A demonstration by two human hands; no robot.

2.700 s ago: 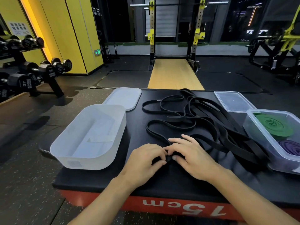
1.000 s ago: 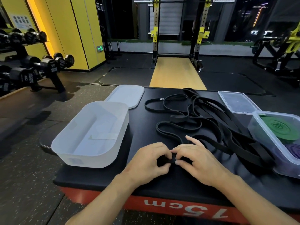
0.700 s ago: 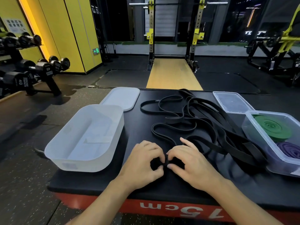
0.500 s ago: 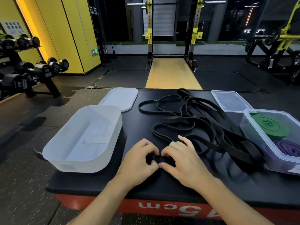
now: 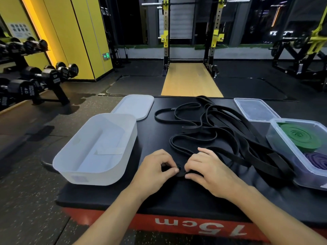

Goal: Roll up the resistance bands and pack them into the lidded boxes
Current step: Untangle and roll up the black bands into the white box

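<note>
Both hands, left [image 5: 155, 171] and right [image 5: 208, 169], pinch the small coil [image 5: 180, 172] of thin black rubber band near the table's [image 5: 106, 197] front edge; slightly tighter than before, rolling barely begun

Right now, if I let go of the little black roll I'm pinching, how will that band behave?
The black band looks floppy: it lies in loose loops. The small coil between the left hand and right hand would probably spring open. The green roll, boxed, keeps its spiral.
</note>
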